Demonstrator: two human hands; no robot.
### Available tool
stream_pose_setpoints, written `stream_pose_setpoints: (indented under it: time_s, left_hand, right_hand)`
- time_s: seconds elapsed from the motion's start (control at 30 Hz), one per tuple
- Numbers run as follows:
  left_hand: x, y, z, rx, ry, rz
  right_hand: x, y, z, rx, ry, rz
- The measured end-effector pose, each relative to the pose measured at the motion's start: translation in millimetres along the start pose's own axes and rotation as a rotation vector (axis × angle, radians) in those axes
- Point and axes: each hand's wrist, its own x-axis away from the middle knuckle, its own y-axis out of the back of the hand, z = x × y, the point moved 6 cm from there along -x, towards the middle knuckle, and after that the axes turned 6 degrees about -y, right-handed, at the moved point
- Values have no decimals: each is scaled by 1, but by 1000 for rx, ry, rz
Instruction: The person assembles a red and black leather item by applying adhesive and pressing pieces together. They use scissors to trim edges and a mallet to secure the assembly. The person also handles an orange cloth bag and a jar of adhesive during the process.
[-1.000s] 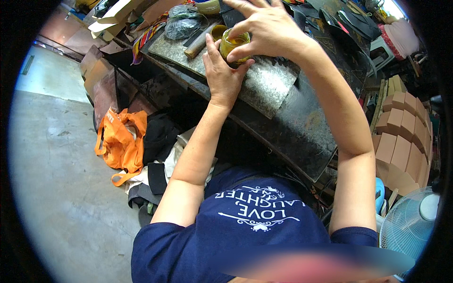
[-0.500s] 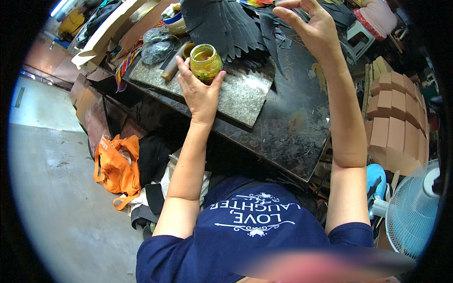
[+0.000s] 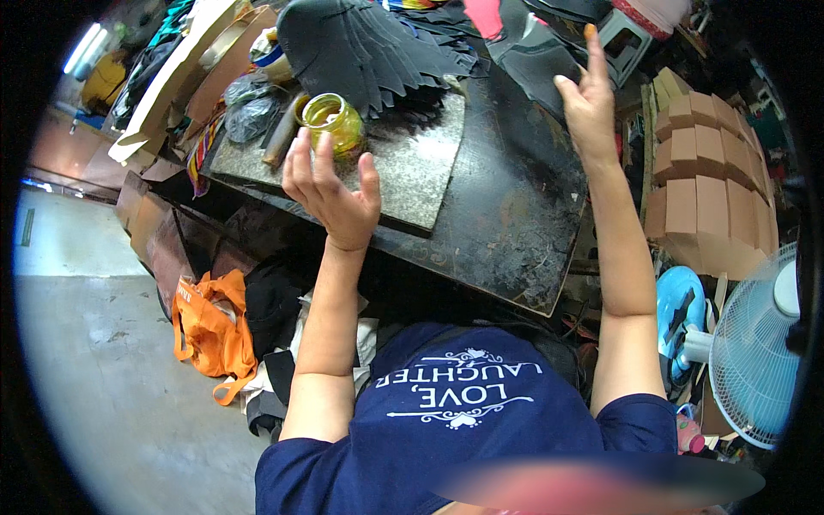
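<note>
In the head view, your left hand [image 3: 330,193] is raised just in front of the yellow glass jar [image 3: 333,123], fingers [image 3: 298,159] spread and released, holding nothing; whether the fingertips brush the jar you cannot tell from here. The jar stands upright and open near the far left corner of the grey stone slab [image 3: 412,167], which lies on the dark, stained surface [image 3: 506,215]. Just left of the jar a brown cylindrical tool [image 3: 283,133] lies on the slab, with crumpled dark plastic bags [image 3: 249,112] beside it. Behind the jar a stack of black cut leather pieces [image 3: 369,51] overhangs the slab's far edge.

Your right hand [image 3: 588,99] is lifted well apart from the jar, fingers loose and open, empty, the index fingertip stained orange. Beyond it sit tan cardboard boxes [image 3: 708,172]. Lower right stands a white fan [image 3: 760,343]. An orange bag [image 3: 210,330] lies on the floor under the surface's left edge.
</note>
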Motion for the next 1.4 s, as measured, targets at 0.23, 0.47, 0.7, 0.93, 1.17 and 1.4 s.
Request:
stream_pose_setpoints:
  time_s: [0.23,0.47,0.7,0.93,1.17,1.4]
  left_hand:
    - [-69,8,-111,335,-371,146]
    - [-88,-13,-177,679,-394,828]
    - [-64,-16,-167,994,-186,842]
    - [8,-69,-125,766,34,1194]
    - [16,-69,-123,793,128,1175]
    - [15,-69,-123,808,80,1118]
  right_hand:
    - [59,67,66,126,-30,247]
    - [106,62,65,-246,-256,579]
    - [111,100,35,130,-260,367]
    - [151,82,-41,453,-140,236]
    - [170,52,-51,500,-257,190]
    - [189,35,-29,875,-50,317]
